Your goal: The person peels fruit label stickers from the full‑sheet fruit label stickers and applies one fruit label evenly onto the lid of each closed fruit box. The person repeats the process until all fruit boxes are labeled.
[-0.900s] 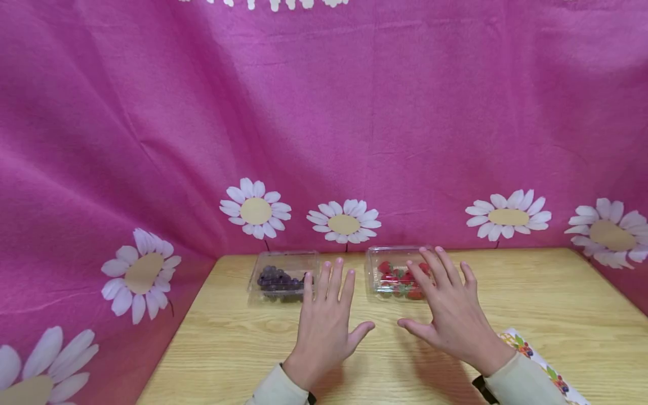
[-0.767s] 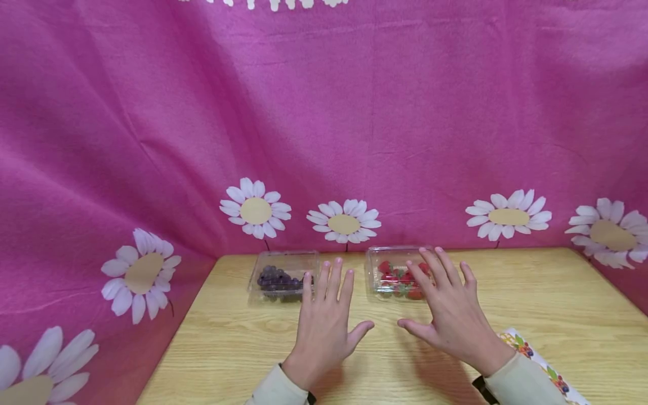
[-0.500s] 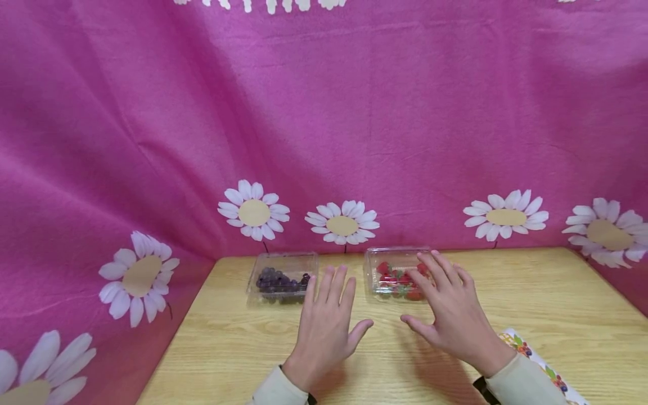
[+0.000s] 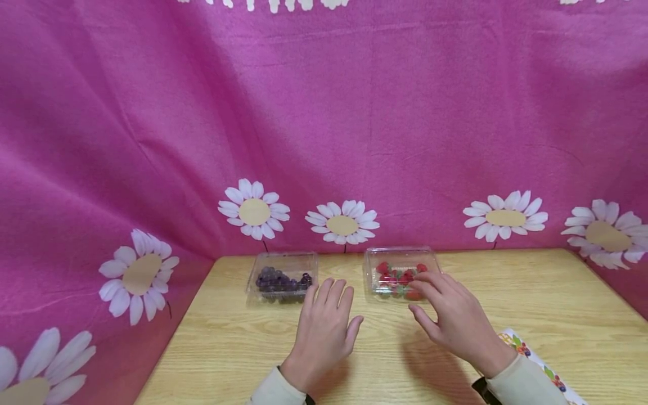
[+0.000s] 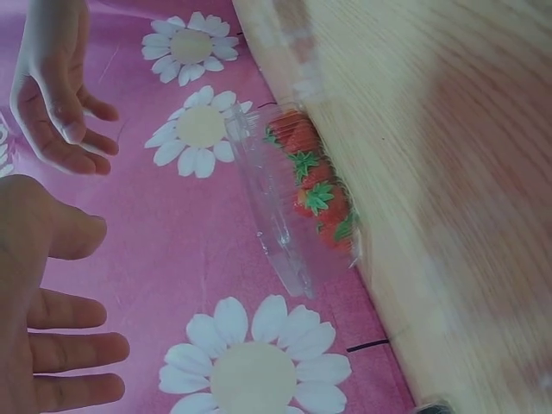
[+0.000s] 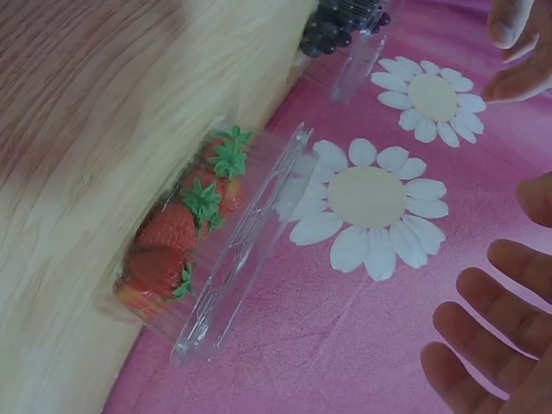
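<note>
1. Clear plastic strawberry box, looks closed to me, red strawberries with green tops inside, sitting flat midway along the far edge of the wooden table.
2. Clear grape box, also flat, holding dark purple grapes, farther left along that edge.

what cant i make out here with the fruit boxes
Head view: near right corner of the strawberry box, behind the right hand.
Head view: near end of the patterned strip, past the bottom edge.
Right wrist view: part of the grape box, past the top edge.
Head view: how many grapes; too small and overlapping.
</note>
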`<state>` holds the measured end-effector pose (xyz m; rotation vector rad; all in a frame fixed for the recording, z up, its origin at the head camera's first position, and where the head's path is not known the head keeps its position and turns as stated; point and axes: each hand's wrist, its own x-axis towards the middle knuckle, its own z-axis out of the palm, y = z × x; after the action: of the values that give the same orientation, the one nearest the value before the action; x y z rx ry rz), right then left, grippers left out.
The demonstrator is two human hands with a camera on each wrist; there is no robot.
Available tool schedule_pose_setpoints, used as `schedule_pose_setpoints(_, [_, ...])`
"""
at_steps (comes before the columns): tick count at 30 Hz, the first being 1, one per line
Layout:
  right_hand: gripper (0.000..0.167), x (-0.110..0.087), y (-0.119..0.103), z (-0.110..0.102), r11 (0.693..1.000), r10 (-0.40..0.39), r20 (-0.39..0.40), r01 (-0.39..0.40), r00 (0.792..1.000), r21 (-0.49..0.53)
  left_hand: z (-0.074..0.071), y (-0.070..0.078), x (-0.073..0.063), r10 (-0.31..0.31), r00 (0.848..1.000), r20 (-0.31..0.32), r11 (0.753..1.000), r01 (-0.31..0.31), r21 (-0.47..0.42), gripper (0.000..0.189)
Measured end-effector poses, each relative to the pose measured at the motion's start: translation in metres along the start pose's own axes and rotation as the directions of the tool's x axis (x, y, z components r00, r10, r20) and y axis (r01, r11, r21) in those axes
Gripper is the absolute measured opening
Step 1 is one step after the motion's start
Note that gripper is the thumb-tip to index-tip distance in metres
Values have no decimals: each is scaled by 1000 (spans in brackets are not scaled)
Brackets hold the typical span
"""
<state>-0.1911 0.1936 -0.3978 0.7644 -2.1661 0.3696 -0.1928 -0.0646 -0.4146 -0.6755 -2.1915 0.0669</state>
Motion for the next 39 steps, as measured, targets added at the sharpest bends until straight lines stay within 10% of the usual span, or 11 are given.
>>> schedule_pose_setpoints(39, [29,-5,-5,6,998,40,30,-41,999,50,-4,-8,-7,-76,994,77,985,87,-150,44])
